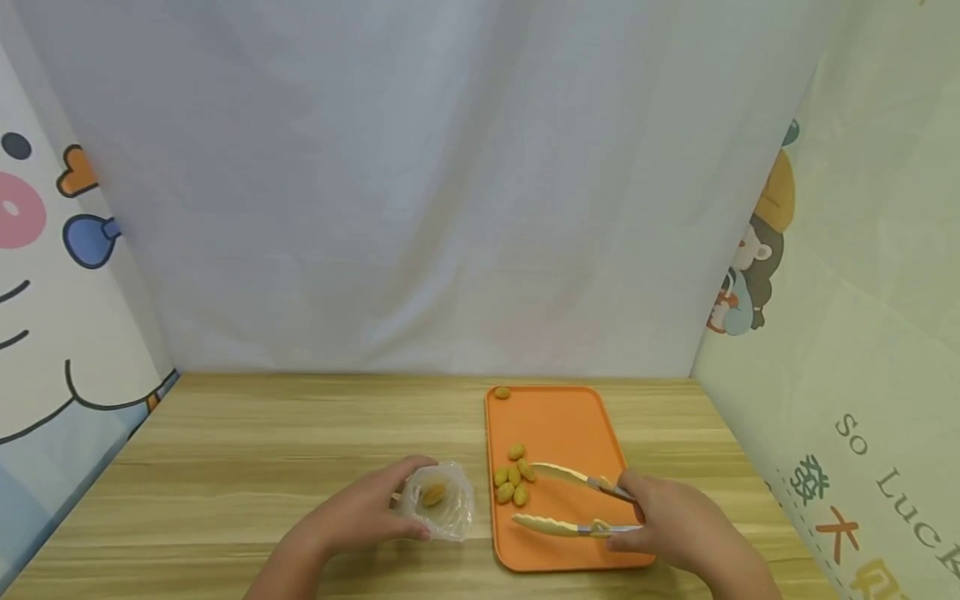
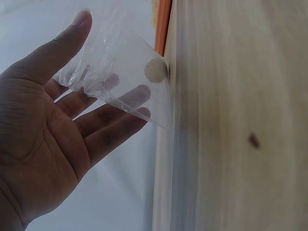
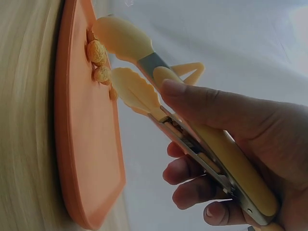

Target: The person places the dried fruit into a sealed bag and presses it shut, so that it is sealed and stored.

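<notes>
In the head view my left hand [image 1: 375, 508] holds a clear plastic bag [image 1: 459, 508] upright on the wooden table. Its thumb and fingers lie round opposite sides of the bag. One small tan lump [image 2: 156, 70] sits at the bag's bottom. My right hand [image 1: 671, 521] grips food tongs [image 3: 207, 149] with cream scalloped tips, thumb on one arm and fingers round the other. The tongs stand spread over an orange tray [image 1: 577, 425]. Just left of their tips, several oval yellow-brown wrinkled pieces [image 1: 513, 475] lie clustered on the tray.
One more oval piece [image 1: 502, 392] lies in the tray's far left corner. Wood-grain table [image 1: 300, 433] surrounds the tray and bag. A pale curtain [image 1: 450, 208] hangs behind the table, with printed cloths [image 1: 862, 333] at both sides.
</notes>
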Demonstrator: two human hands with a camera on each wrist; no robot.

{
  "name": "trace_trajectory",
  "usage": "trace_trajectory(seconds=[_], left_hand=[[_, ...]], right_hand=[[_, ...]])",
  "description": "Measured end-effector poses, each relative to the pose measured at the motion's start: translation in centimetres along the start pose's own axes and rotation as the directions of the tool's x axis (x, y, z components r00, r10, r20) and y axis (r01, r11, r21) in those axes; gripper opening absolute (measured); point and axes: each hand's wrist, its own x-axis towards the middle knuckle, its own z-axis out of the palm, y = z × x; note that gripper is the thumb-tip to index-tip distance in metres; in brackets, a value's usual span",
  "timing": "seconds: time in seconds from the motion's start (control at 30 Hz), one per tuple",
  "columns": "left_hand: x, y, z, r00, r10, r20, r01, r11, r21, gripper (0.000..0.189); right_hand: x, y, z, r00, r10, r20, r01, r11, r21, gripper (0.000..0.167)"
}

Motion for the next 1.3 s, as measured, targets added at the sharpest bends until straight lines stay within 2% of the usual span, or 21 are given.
trace_trajectory(seconds=[0.27, 0.6, 0.83, 1.3], left_hand=[[0.0, 0.0, 0.0, 1.0, 0.002, -0.004, -0.002, 1.0, 0.004, 0.086], [0.0, 0.0, 0.0, 1.0, 0.03, 0.0, -0.03, 1.0, -0.004, 0.083], [0.0, 0.1, 0.0, 1.0, 0.016, 0.001, -0.016, 1.0, 0.005, 0.084], [-0.1, 0.2, 0.0, 0.999, 0.033, -0.014, -0.033, 0.999, 0.025, 0.082]], right_hand=[[0.0, 0.0, 0.3, 0.998, -0.056, -0.02, 0.055, 0.997, -0.062, 0.042], [0.2, -0.1, 0.9, 0.993, -0.115, -0.027, 0.113, 0.992, -0.057, 0.042], [0.3, -0.3, 1.1, 0.994, -0.103, -0.029, 0.1, 0.992, -0.073, 0.042], [0.4, -0.4, 1.3, 0.993, -0.108, -0.055, 0.1, 0.987, -0.125, 0.039]])
